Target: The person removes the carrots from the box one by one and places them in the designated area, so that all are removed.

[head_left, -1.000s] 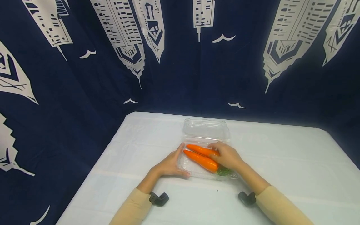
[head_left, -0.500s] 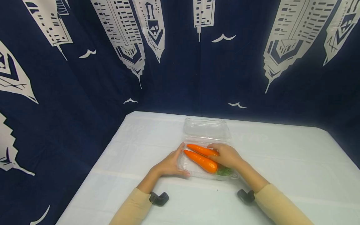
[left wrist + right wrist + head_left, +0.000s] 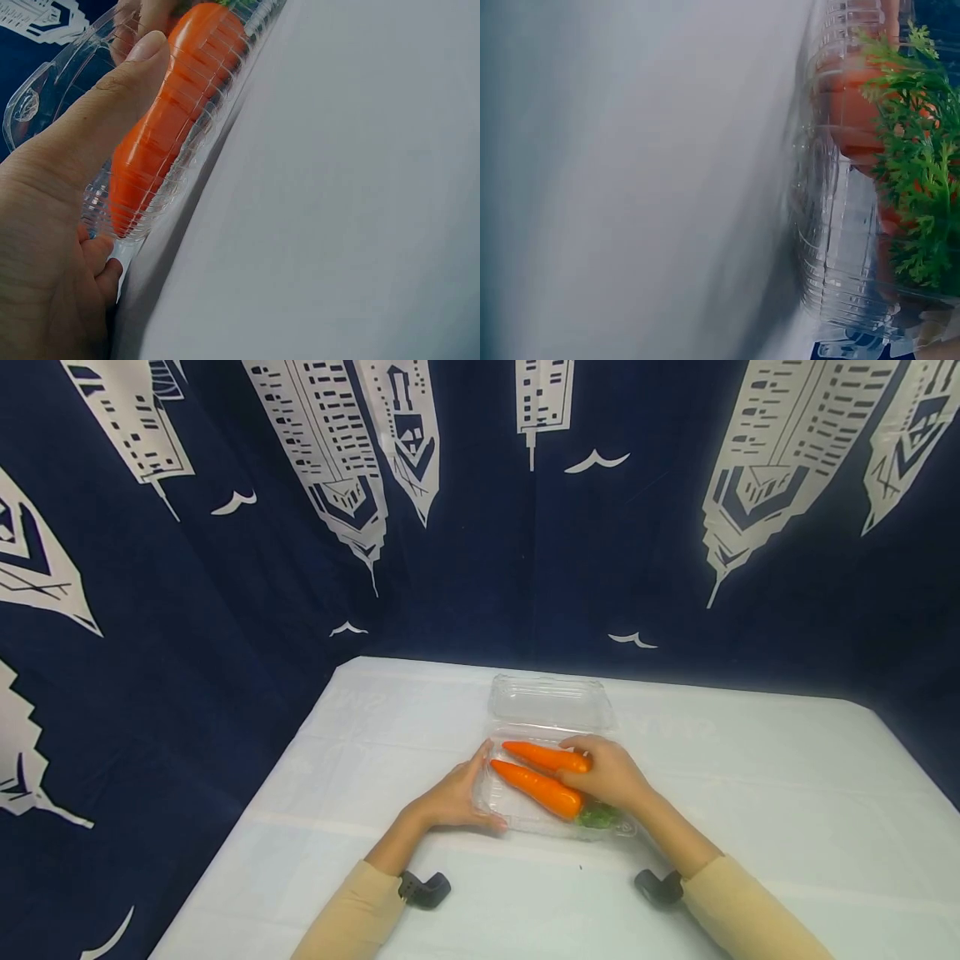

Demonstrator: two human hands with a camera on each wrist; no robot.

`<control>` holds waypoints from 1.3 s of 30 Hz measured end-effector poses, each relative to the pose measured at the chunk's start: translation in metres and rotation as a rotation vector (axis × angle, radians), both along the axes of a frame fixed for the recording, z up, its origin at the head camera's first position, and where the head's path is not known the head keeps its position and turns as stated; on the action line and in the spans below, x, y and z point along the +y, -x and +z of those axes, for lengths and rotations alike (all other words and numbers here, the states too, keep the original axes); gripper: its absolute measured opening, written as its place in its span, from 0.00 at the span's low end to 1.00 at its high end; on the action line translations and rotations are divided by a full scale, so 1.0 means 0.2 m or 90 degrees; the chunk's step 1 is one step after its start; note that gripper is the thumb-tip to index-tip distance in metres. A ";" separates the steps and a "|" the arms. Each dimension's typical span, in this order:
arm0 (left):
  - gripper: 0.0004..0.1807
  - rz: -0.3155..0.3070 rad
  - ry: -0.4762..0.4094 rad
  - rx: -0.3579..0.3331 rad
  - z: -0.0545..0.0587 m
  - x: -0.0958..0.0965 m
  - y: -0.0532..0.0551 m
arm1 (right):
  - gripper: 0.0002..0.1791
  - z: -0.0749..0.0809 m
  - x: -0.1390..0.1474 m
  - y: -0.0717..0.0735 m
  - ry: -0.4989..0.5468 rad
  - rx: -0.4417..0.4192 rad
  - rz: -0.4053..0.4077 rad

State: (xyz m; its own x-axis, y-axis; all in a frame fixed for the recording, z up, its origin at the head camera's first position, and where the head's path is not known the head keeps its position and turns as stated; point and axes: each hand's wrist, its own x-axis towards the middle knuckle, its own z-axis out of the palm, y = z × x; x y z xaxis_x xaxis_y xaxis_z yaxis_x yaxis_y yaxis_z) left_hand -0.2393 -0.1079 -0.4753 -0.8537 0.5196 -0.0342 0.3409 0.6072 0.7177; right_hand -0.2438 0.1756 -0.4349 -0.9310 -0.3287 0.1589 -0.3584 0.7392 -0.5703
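Observation:
A clear plastic clamshell container [image 3: 517, 812] lies open on the table. Two orange carrots rest slantwise in its base: a front carrot [image 3: 537, 788] and a rear carrot [image 3: 546, 757], tips toward the left. My left hand [image 3: 452, 795] spans the container's left end, thumb along the near wall and fingers at the far side; the thumb [image 3: 112, 101] shows against the plastic in the left wrist view. With my right hand [image 3: 611, 775] I pinch the thick end of the rear carrot. Green leafy tops [image 3: 922, 172] fill the container's right end, partly under that hand.
The container's transparent lid [image 3: 551, 702] is folded back, flat on the white-covered table [image 3: 750, 793]. Behind the table hangs a dark blue cloth [image 3: 480, 593] printed with white buildings. A dark band device [image 3: 425, 891] sits on the left wrist, another [image 3: 658, 888] on the right.
The rear carrot has shifted slightly right and away, with my right hand moving along with it. My left hand and the container have stayed in place.

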 end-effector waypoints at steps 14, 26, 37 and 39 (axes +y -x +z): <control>0.73 -0.003 -0.002 -0.004 0.01 0.01 -0.01 | 0.20 0.01 0.03 -0.03 0.130 0.006 -0.070; 0.74 0.004 -0.002 0.000 0.01 0.01 -0.01 | 0.20 0.03 0.03 -0.04 0.263 0.086 -0.178; 0.74 0.004 -0.006 0.002 0.01 0.01 -0.01 | 0.28 0.07 0.07 -0.06 0.423 0.053 -0.292; 0.74 0.005 -0.006 0.003 0.01 0.00 -0.01 | 0.29 0.08 0.08 -0.06 0.440 0.053 -0.306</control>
